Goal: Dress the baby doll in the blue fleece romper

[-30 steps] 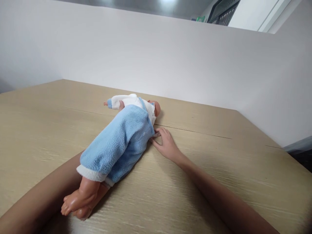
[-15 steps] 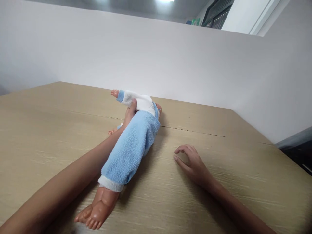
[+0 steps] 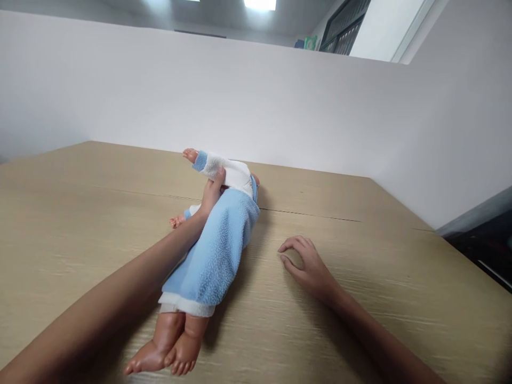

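A baby doll (image 3: 216, 240) in a blue and white fleece outfit lies on its side on the table, bare feet toward me. My left hand (image 3: 212, 192) grips it at the upper body, thumb over the white sleeve; most of the fingers are hidden. One doll arm points left above my hand, and the other lies lower, behind my forearm. The doll's head is mostly out of sight at the far end. To the right of the doll, my right hand (image 3: 302, 261) hovers at or on the table, fingers curved, thumb and fingertips apart, holding nothing.
The wooden table (image 3: 380, 277) has a narrow seam across it. A pale partition wall (image 3: 200, 96) rises behind its far edge. At the right, a dark object (image 3: 484, 240) stands beyond the table's side edge.
The doll has rolled slightly in my left hand, so its feet now show side by side and its lower arm shows more. My right hand keeps its curved pose. The view has shifted slightly.
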`<state>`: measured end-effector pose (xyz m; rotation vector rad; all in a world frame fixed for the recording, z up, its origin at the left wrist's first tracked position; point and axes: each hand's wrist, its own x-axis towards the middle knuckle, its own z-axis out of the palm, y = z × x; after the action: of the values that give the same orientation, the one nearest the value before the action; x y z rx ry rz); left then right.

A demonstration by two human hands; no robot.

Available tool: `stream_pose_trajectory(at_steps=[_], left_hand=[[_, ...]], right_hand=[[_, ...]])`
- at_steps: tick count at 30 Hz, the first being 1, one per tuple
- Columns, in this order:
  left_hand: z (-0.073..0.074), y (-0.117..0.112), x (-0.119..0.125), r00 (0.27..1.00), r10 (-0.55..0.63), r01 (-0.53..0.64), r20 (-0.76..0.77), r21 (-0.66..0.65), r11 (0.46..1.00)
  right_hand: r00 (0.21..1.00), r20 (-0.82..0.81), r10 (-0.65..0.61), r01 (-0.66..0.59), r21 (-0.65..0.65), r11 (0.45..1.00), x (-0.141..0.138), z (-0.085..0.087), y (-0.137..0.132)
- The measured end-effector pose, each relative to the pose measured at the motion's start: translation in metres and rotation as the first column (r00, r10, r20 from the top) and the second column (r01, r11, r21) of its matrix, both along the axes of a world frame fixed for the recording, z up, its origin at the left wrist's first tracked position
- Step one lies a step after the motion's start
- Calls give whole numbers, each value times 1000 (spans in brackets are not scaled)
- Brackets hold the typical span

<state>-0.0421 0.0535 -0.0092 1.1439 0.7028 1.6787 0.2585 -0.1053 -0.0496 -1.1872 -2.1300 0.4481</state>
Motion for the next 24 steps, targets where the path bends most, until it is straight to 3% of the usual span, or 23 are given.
stream_pose_trajectory(at_steps=[15,24], left_hand=[[-9,6,1,999,45,-46,-14,-34,998],[8,-13,17,998,34,-35,-45,-15,999]], right_hand=[[996,93,-1,-4,57,998,-4,6,-3],[996,87,11,-17,67,998,-5,6,-2]])
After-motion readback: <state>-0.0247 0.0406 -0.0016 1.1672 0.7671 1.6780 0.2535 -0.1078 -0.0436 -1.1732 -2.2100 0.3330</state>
